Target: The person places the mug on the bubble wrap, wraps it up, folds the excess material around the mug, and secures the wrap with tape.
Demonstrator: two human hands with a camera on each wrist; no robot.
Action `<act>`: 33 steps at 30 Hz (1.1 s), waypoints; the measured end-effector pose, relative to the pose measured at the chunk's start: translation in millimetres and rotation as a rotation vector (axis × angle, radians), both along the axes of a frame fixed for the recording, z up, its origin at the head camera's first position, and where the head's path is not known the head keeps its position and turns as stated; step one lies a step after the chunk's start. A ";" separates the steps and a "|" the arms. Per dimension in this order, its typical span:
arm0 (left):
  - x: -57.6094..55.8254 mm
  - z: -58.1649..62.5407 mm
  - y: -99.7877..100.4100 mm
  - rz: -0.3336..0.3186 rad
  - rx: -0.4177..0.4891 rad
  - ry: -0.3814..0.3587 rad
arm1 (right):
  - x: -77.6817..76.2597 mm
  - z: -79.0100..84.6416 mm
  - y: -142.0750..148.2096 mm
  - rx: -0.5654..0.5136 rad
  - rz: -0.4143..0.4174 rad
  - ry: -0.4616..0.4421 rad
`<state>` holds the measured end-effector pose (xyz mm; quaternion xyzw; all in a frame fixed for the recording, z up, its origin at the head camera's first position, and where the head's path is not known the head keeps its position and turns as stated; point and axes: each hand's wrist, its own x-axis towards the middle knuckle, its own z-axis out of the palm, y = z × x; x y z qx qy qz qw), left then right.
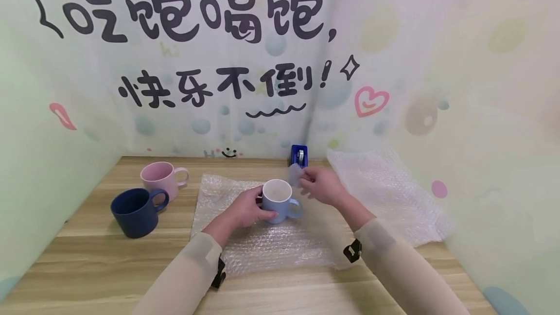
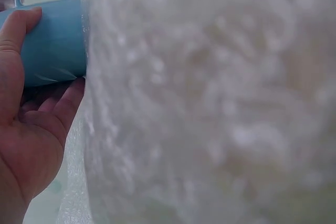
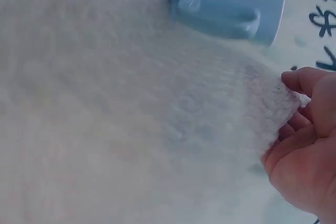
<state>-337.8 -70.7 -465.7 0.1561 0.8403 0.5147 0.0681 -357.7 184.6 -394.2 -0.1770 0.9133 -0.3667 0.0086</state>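
A light blue mug (image 1: 276, 203) stands upright on a sheet of bubble wrap (image 1: 280, 247), its handle toward the right. My left hand (image 1: 251, 208) grips the mug from its left side, the thumb across the front. In the left wrist view the thumb presses on the blue mug (image 2: 55, 40) and the other fingers go round its far side. My right hand (image 1: 323, 186) pinches a lifted corner of the bubble wrap behind and to the right of the mug. The right wrist view shows the raised bubble wrap (image 3: 252, 108) between thumb and fingers.
A pink mug (image 1: 159, 179) and a dark blue mug (image 1: 135, 213) stand at the left of the wooden table (image 1: 87, 266). A blue tape dispenser (image 1: 299, 154) sits at the back near the wall. Another bubble wrap sheet (image 1: 385, 193) lies at the right.
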 end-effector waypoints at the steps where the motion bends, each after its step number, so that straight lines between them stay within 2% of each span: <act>1: 0.0 0.0 0.0 0.002 -0.003 -0.003 | 2.9 2.1 -4.5 0.026 0.021 0.025; 4: -0.5 -0.7 0.3 0.005 -0.006 -0.011 | 10.3 6.0 -13.9 0.112 0.074 0.094; 7: -0.7 -1.0 0.4 0.003 -0.007 -0.020 | 13.8 7.1 -16.1 0.152 0.125 0.117; 14: -1.1 0.4 0.8 -0.006 -0.023 -0.016 | 17.0 4.1 -11.0 0.240 0.196 0.081; 16: -0.8 0.6 1.1 -0.005 -0.025 -0.008 | 17.5 2.8 -11.0 0.278 0.215 0.098; 18: 0.1 0.8 1.4 -0.005 -0.023 -0.004 | 17.7 1.7 -11.6 0.315 0.243 0.144; 25: 2.4 0.6 2.6 -0.012 -0.009 0.001 | 17.7 -5.1 -13.6 0.438 0.339 0.403; 29: 4.2 5.5 -6.7 -0.042 -0.080 0.030 | 17.1 -9.1 -14.4 0.450 0.333 0.438; 33: 7.1 18.0 -32.4 -0.035 -0.179 0.077 | 17.0 -11.6 -14.4 0.445 0.319 0.429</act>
